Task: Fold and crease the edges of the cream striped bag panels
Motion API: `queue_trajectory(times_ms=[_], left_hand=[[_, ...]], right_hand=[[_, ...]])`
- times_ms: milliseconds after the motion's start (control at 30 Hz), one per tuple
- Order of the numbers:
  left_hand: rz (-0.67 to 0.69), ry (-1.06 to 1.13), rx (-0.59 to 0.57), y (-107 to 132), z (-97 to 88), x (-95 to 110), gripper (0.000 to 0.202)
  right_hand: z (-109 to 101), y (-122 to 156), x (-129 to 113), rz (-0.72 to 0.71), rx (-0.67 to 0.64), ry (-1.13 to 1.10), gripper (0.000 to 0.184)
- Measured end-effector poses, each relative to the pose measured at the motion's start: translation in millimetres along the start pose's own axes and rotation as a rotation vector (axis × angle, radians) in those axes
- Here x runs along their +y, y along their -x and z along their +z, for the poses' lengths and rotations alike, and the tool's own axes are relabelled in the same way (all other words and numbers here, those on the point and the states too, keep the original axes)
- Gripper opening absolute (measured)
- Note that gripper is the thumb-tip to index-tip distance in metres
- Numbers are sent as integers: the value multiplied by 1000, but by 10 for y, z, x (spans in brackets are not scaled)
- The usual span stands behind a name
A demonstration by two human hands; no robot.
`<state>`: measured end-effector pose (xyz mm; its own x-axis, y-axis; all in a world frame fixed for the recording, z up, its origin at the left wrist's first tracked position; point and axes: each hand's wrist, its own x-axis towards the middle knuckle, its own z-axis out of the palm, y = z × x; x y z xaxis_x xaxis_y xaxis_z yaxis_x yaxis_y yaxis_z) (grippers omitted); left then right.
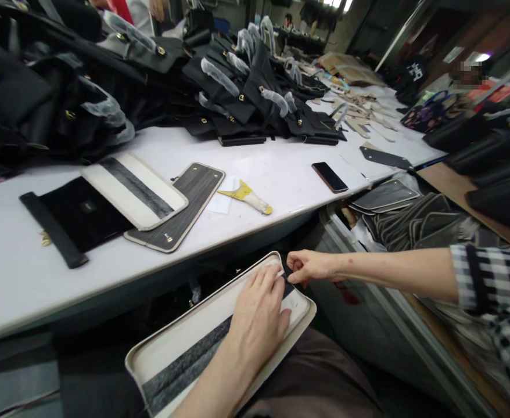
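Note:
A cream, shallow tray-like bag panel point(185, 339) with a dark grey strip point(189, 360) along its middle rests at an angle over my lap. My left hand point(259, 302) lies flat on it, fingers stretched toward the far end. At that far end my right hand point(305, 267) is closed in a pinch on the black end of the strip, by the panel's rim. What sits between those fingertips is partly hidden. On the table point(272, 168) in front lie a second cream panel point(137, 188), a dark grey panel point(185, 203) with metal studs and a black piece point(81, 215).
A yellow, worn tool point(248, 196) and a phone point(329, 176) lie along the table's near side. Black bags point(255, 87) with plastic-wrapped handles are heaped behind. To the right, stacked grey panels point(429, 223) fill a bin. Another person point(470, 75) is farther back.

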<state>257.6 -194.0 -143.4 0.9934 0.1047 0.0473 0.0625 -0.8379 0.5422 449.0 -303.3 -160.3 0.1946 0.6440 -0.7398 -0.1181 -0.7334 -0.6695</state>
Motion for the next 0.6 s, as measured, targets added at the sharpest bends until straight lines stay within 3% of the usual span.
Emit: queue_trajectory(times_ms=[167, 333, 600], left_hand=[[-88, -63, 51, 243, -74, 111, 34], [-283, -172, 139, 451, -112, 3, 33], [-328, -349, 111, 265, -67, 14, 27]], right_hand=[[105, 111, 92, -82, 96, -4, 34], [98, 92, 160, -92, 101, -24, 33], [40, 6, 129, -137, 49, -125, 45]])
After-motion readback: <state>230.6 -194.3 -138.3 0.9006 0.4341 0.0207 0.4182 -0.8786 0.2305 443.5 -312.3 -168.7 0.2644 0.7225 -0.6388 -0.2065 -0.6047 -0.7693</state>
